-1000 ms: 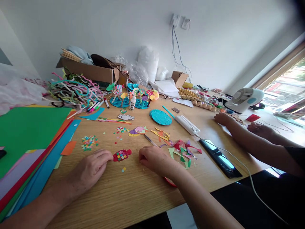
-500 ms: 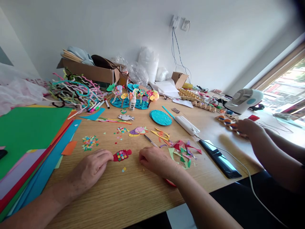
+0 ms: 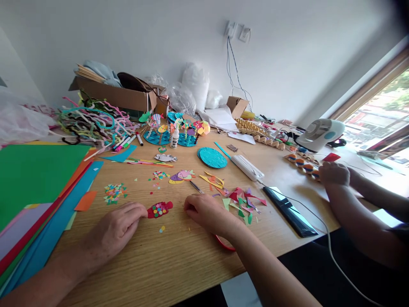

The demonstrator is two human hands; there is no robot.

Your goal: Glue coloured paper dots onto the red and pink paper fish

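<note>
My left hand (image 3: 116, 224) pinches the tail end of a red paper fish (image 3: 159, 209), which lies on the table and is covered with small coloured paper dots. To the right of the fish, my right hand (image 3: 206, 213) rests on the table with its fingers curled together; whatever they may hold is hidden. Two loose paper dots (image 3: 162, 229) lie just below the fish. A red ring-shaped edge (image 3: 224, 244) shows partly under my right forearm. Beyond my right hand a pen (image 3: 195, 186) points toward purple and pink paper fish (image 3: 182, 175).
Coloured paper sheets (image 3: 41, 170) are stacked at left, near a heap of paper confetti (image 3: 115, 193). Paper scraps (image 3: 246, 202) and a black phone-like slab (image 3: 289, 211) lie right. A glue bottle (image 3: 174, 138) stands behind. A co-worker's hands (image 3: 335, 174) are at far right.
The view has shifted slightly. My hands stay almost in place, the left still on the red fish. The co-worker's hands have come closer together around a red piece.
</note>
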